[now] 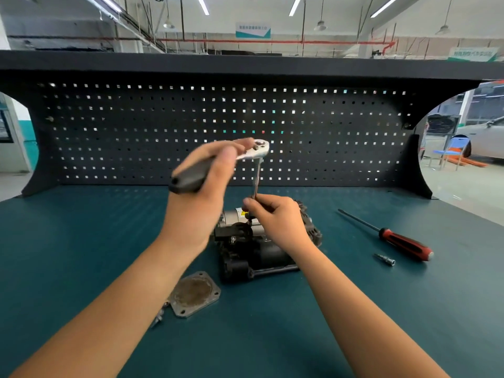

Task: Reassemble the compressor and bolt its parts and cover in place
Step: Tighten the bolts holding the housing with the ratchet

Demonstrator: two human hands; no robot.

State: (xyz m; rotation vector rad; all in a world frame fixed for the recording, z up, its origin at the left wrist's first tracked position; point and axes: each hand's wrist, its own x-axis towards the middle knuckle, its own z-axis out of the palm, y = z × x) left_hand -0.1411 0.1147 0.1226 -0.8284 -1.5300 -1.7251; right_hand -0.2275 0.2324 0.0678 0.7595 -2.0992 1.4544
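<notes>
I am holding a ratchet [256, 150] over the compressor [261, 249].
My left hand [201, 184] is gripping its handle; my right hand [275, 216] is pinching the extension bar [257, 175] just above the black compressor, which is sitting on the bench [81, 241] near its grey cover plate [194, 293].

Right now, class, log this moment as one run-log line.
left hand: grips ratchet handle | right hand: pinches extension above compressor | cover plate: loose on bench | screwdriver: idle
</notes>
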